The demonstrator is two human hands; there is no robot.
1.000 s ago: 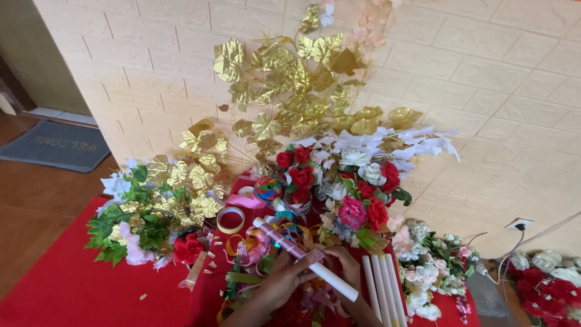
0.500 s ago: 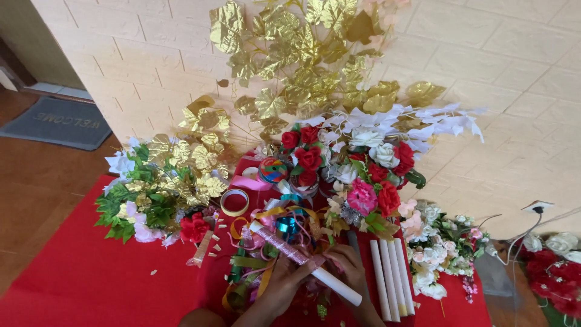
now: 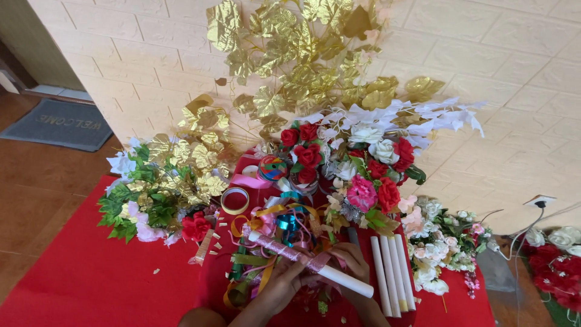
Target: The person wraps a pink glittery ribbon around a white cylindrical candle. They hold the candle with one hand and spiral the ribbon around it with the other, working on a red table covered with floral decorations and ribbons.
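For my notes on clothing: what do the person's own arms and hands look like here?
Both hands are bare: the left hand and the right hand show no gloves. No ring, watch or bracelet can be made out. The forearms entering from the bottom edge are uncovered, with no sleeve in view.

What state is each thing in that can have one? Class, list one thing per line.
white tube: lying slanted, partly wrapped in pink ribbon, held by both hands
left hand: gripping the tube
right hand: gripping the tube
spare white tubes: bare, lying side by side
tape roll: lying flat
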